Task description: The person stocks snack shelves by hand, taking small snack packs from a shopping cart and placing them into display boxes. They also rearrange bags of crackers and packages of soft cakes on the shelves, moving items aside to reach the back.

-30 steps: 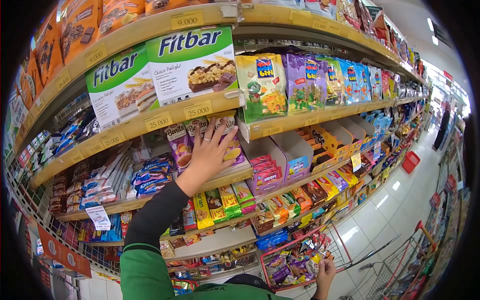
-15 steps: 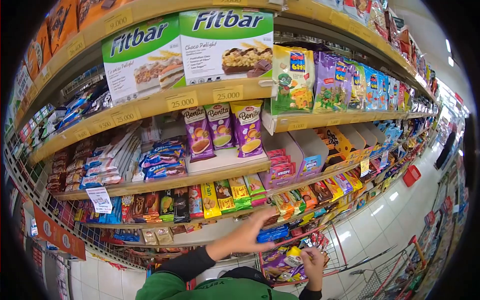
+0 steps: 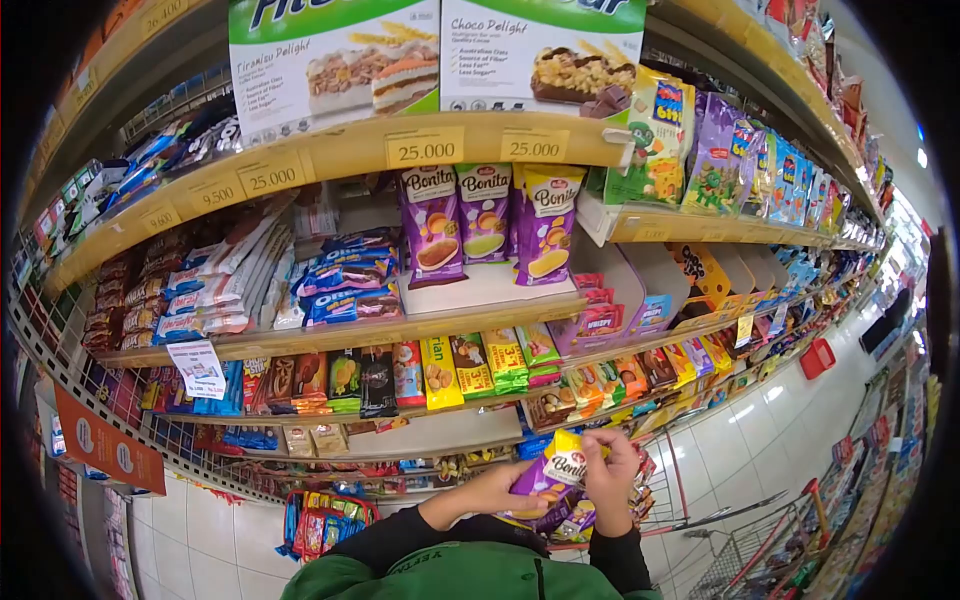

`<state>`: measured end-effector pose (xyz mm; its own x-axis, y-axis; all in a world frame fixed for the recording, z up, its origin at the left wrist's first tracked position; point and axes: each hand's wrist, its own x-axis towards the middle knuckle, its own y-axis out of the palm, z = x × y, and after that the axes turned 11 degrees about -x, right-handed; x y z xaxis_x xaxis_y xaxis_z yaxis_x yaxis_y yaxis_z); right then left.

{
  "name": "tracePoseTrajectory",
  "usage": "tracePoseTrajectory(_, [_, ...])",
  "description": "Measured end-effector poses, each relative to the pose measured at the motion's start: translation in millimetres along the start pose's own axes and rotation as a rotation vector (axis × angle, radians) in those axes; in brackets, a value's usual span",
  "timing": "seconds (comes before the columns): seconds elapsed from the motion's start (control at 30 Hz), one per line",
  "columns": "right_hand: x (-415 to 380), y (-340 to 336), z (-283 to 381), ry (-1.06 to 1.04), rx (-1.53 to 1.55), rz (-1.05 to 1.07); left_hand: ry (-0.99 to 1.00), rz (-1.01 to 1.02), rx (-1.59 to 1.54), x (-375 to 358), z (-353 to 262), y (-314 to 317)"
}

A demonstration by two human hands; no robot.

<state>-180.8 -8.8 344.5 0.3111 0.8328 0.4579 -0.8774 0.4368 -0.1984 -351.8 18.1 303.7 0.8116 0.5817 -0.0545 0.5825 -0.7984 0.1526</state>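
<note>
A purple and yellow Bonita packet (image 3: 562, 466) is between my two hands, low in the view. My left hand (image 3: 490, 490) holds its left side with fingers closed round it. At its upper right, my right hand (image 3: 612, 468) pinches the yellow top end. More purple packets (image 3: 572, 520) lie just beneath it, partly covered by my hands. Ahead on the shelf, Bonita packets stand upright: a white-topped one (image 3: 432, 225), a green-topped one (image 3: 485, 215) and a yellow-topped one (image 3: 548, 225).
Fitbar boxes (image 3: 540, 60) stand on the shelf above. Blue Oreo packs (image 3: 350, 280) lie left of the Bonita packets. A red basket of snacks (image 3: 325, 522) is at lower left, a shopping cart (image 3: 735, 560) at lower right, and a red basket (image 3: 817, 358) on the floor farther off.
My left hand has moved down from near the shelf onto the packet. The Bonita packet is raised, with my right hand at its top. The view has shifted, with the shelf appearing closer.
</note>
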Motion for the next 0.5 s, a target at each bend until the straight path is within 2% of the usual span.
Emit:
tracePoseTrajectory(0.03, [0.1, 4.9, -0.9, 0.048, 0.070, -0.046, 0.002, -0.053, 0.039, -3.9, -8.1, -1.7])
tracePoseTrajectory(0.13, [2.7, 10.7, 5.9, 0.161, 0.199, 0.031, -0.092, -0.143, 0.042, -9.9, -15.7, -13.1])
tracePoseTrajectory(0.2, [-0.4, 17.7, 1.8, 0.193, 0.305, 0.094, -0.017, -0.163, 0.033, -13.5, -26.5, -16.2])
tracePoseTrajectory(0.23, [-3.4, 15.1, 1.7, 0.215, 0.243, 0.192, 0.032, -0.182, 0.008, -14.7, -27.4, -17.5])
tracePoseTrajectory(0.3, [-2.5, 28.0, 7.5, 0.158, 0.280, 0.233, 0.118, -0.201, 0.000, -14.2, -24.6, -20.3])
tracePoseTrajectory(0.33, [-2.3, 30.7, 8.4, 0.154, 0.256, 0.253, 0.098, -0.201, 0.024, -15.2, -24.3, -21.5])
tracePoseTrajectory(0.43, [-1.4, 31.9, 6.0, 0.320, 0.246, 0.248, 0.067, -0.198, 0.068, -18.5, -25.0, -24.9])
tracePoseTrajectory(0.5, [-0.3, 35.7, 9.8, 0.355, 0.239, 0.207, 0.078, -0.201, 0.071, -21.5, -23.5, -26.5])
